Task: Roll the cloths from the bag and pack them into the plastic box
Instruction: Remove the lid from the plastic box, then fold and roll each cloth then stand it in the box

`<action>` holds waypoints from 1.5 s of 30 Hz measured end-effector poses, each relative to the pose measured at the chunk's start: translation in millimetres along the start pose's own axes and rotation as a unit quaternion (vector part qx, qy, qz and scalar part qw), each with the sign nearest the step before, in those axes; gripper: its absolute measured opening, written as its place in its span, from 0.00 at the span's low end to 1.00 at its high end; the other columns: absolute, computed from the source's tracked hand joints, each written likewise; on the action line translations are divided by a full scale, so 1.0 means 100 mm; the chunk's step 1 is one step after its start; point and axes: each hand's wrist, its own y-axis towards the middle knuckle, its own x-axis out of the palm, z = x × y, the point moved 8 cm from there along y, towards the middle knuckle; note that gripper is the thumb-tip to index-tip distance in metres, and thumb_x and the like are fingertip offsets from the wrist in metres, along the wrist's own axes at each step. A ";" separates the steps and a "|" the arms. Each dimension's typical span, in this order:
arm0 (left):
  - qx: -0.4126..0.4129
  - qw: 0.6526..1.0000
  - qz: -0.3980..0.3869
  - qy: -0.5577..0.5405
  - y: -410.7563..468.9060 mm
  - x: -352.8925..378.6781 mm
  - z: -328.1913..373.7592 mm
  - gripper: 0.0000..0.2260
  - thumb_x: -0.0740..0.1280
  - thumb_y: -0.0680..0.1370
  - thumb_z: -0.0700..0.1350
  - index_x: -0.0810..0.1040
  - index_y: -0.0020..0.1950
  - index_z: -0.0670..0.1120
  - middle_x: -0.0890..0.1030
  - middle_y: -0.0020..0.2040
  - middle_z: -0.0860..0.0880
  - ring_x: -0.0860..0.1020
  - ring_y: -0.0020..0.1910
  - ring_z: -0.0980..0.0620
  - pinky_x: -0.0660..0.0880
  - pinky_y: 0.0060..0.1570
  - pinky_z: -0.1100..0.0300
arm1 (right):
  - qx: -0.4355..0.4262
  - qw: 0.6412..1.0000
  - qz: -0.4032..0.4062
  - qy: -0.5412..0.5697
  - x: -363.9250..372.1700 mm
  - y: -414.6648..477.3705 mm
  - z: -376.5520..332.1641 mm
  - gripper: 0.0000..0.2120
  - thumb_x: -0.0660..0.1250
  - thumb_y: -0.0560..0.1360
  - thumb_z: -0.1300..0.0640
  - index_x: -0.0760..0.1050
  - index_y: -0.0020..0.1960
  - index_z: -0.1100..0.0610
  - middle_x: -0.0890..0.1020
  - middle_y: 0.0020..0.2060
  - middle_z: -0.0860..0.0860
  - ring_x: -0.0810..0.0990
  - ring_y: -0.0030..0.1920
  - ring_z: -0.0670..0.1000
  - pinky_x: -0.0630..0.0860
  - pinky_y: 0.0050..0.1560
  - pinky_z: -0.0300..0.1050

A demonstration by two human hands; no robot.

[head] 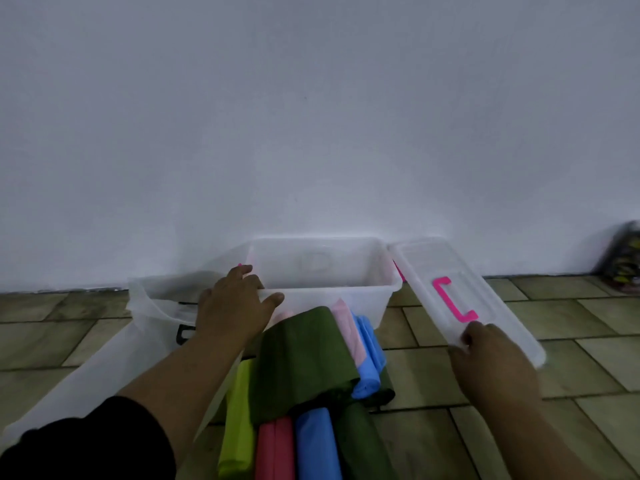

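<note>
A clear plastic box (pixel 377 268) stands open on the tiled floor against the white wall. My left hand (pixel 235 303) grips its front left rim, thumb along the front edge. My right hand (pixel 491 355) holds the near end of the clear lid (pixel 426 268), which has a pink handle (pixel 452 299) and tilts up to the right of the box. In front of the box lies a pile of cloths: dark green (pixel 304 358), pink (pixel 346 323), blue (pixel 370 355), lime (pixel 239 420), red (pixel 275 448). A translucent white bag (pixel 152 306) lies at the left.
A dark patterned object (pixel 623 258) leans against the wall at the far right. Bare tiled floor (pixel 571 341) stretches to the right of the cloths. The white wall fills the upper view.
</note>
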 end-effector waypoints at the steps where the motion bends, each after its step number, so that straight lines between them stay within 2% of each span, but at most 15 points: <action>1: -0.001 1.000 -0.003 0.001 0.00 -0.01 -0.02 0.25 0.61 0.74 0.66 0.78 0.60 0.50 0.67 0.73 0.52 0.70 0.67 0.47 0.68 0.64 0.44 | 0.001 1.000 -0.018 -0.005 0.10 -0.02 -0.06 0.10 0.66 0.73 0.51 0.76 0.52 0.55 0.71 0.37 0.47 0.74 0.36 0.49 0.74 0.36 0.43; 5: -0.012 1.000 -0.011 0.002 -0.01 -0.03 -0.07 0.25 0.62 0.74 0.65 0.78 0.61 0.49 0.66 0.73 0.52 0.70 0.67 0.47 0.68 0.63 0.44 | 0.013 0.998 -0.064 -0.006 0.34 -0.07 -0.27 0.12 0.68 0.73 0.49 0.73 0.53 0.52 0.74 0.38 0.46 0.77 0.39 0.47 0.77 0.42 0.43; 10: -0.017 1.000 -0.015 -0.008 -0.02 -0.02 -0.07 0.25 0.62 0.74 0.65 0.77 0.61 0.49 0.65 0.73 0.52 0.70 0.67 0.47 0.68 0.62 0.44 | 0.012 0.996 -0.084 -0.025 0.41 -0.06 -0.36 0.14 0.67 0.73 0.45 0.71 0.54 0.50 0.73 0.38 0.45 0.73 0.38 0.46 0.74 0.41 0.41; 13: -0.019 1.000 -0.016 -0.011 -0.01 -0.02 -0.07 0.25 0.62 0.74 0.65 0.77 0.61 0.49 0.65 0.74 0.53 0.70 0.67 0.47 0.68 0.62 0.44 | 0.022 0.993 -0.103 -0.050 0.46 -0.07 -0.29 0.16 0.69 0.71 0.44 0.72 0.55 0.49 0.74 0.39 0.45 0.76 0.41 0.46 0.77 0.46 0.44; 17: -0.024 0.999 -0.019 -0.021 -0.02 -0.01 -0.06 0.24 0.63 0.75 0.64 0.77 0.61 0.48 0.64 0.74 0.53 0.71 0.66 0.47 0.69 0.60 0.45 | -0.011 0.993 -0.100 -0.054 0.56 -0.09 -0.36 0.14 0.68 0.72 0.44 0.74 0.55 0.49 0.79 0.44 0.46 0.79 0.44 0.46 0.78 0.47 0.43; 23: -0.032 0.998 -0.042 -0.022 -0.04 -0.02 -0.03 0.25 0.62 0.75 0.63 0.76 0.63 0.48 0.62 0.74 0.53 0.70 0.66 0.47 0.69 0.61 0.45 | -0.070 0.988 -0.139 -0.021 0.81 -0.08 -0.43 0.13 0.61 0.76 0.47 0.79 0.52 0.52 0.77 0.49 0.50 0.77 0.47 0.49 0.77 0.50 0.45; 26: -0.042 0.997 -0.061 -0.004 -0.05 -0.05 0.02 0.25 0.60 0.76 0.63 0.73 0.66 0.48 0.62 0.74 0.52 0.70 0.66 0.45 0.68 0.63 0.44 | -0.067 0.985 -0.159 -0.017 0.82 -0.09 -0.43 0.12 0.60 0.76 0.47 0.78 0.51 0.53 0.77 0.51 0.53 0.77 0.48 0.53 0.75 0.48 0.46; 28: -0.046 0.996 -0.082 -0.007 -0.06 -0.07 0.06 0.26 0.61 0.76 0.62 0.68 0.69 0.49 0.63 0.74 0.50 0.69 0.67 0.44 0.67 0.65 0.43 | -0.046 0.979 -0.198 -0.001 0.80 -0.10 -0.41 0.14 0.61 0.76 0.47 0.78 0.53 0.54 0.77 0.53 0.54 0.77 0.51 0.56 0.74 0.48 0.47; 31: -0.028 0.994 -0.108 -0.001 -0.10 -0.16 0.16 0.30 0.61 0.77 0.60 0.58 0.75 0.51 0.56 0.77 0.48 0.61 0.73 0.43 0.62 0.69 0.42 | -0.037 0.958 -0.285 0.000 0.79 -0.14 -0.43 0.20 0.61 0.77 0.44 0.75 0.62 0.56 0.77 0.60 0.56 0.76 0.59 0.57 0.73 0.57 0.48; 34: 0.009 0.995 -0.097 -0.016 -0.25 -0.35 0.31 0.30 0.63 0.76 0.58 0.59 0.75 0.51 0.55 0.78 0.49 0.58 0.74 0.46 0.60 0.70 0.44 | -0.009 0.946 -0.315 0.077 0.65 -0.27 -0.45 0.29 0.64 0.76 0.45 0.64 0.73 0.56 0.70 0.70 0.57 0.70 0.67 0.56 0.67 0.64 0.46; 36: 0.052 0.994 -0.083 -0.052 -0.46 -0.49 0.44 0.27 0.65 0.76 0.55 0.64 0.73 0.51 0.59 0.76 0.48 0.60 0.73 0.48 0.61 0.71 0.48 | -0.008 0.956 -0.257 0.144 0.44 -0.40 -0.47 0.29 0.67 0.74 0.48 0.65 0.73 0.53 0.72 0.68 0.55 0.73 0.65 0.55 0.70 0.60 0.46; 39: 0.131 0.982 -0.076 -0.110 -0.94 -0.63 0.62 0.23 0.67 0.75 0.53 0.70 0.68 0.50 0.68 0.71 0.50 0.67 0.69 0.51 0.63 0.66 0.58 | -0.032 0.964 -0.165 0.207 0.12 -0.77 -0.48 0.22 0.71 0.71 0.48 0.73 0.64 0.49 0.78 0.59 0.50 0.78 0.54 0.50 0.71 0.47 0.42; 42: 0.197 0.968 -0.114 -0.105 -1.49 -0.52 0.77 0.21 0.67 0.74 0.53 0.72 0.67 0.53 0.70 0.70 0.53 0.67 0.68 0.54 0.61 0.64 0.63 | -0.047 0.958 -0.184 0.214 0.03 -1.20 -0.54 0.15 0.71 0.66 0.48 0.75 0.51 0.44 0.79 0.48 0.45 0.77 0.43 0.44 0.70 0.38 0.40; 45: 0.241 0.950 -0.192 -0.040 -1.95 -0.18 0.89 0.22 0.65 0.74 0.54 0.71 0.68 0.56 0.66 0.73 0.54 0.63 0.71 0.55 0.59 0.69 0.60 | -0.076 0.964 -0.212 0.142 0.09 -1.46 -0.67 0.16 0.69 0.65 0.45 0.73 0.51 0.46 0.78 0.47 0.47 0.78 0.46 0.49 0.74 0.43 0.44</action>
